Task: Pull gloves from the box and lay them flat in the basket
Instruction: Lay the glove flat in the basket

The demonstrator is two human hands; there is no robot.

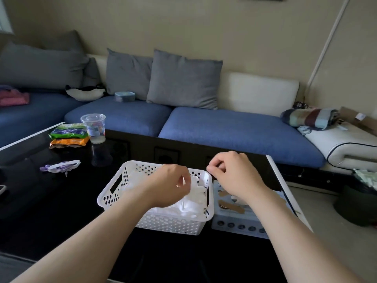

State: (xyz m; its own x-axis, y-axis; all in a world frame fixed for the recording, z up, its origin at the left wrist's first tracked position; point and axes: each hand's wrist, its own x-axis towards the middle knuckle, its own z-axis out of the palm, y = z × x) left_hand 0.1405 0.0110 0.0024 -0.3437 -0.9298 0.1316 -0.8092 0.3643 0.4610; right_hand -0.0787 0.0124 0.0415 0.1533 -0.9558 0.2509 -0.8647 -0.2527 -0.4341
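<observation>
A white perforated basket (114,193) stands on the black table and holds a pile of thin translucent gloves (193,205). My left hand (169,184) hovers over the middle of the basket, its fingers curled and pinching a translucent glove (184,181). My right hand (234,174) is above the basket's far right corner, thumb and forefinger pinched together on what looks like the same glove's other edge; the film there is barely visible. The pale blue glove box (234,221) lies right of the basket, touching it, partly hidden under my right wrist.
On the glossy black table (61,201), far left, are a clear plastic cup (94,127), snack packets (68,135) and a small purple-and-white item (60,166). A blue sofa (234,127) runs behind. The table's white right edge (285,186) lies close to the box.
</observation>
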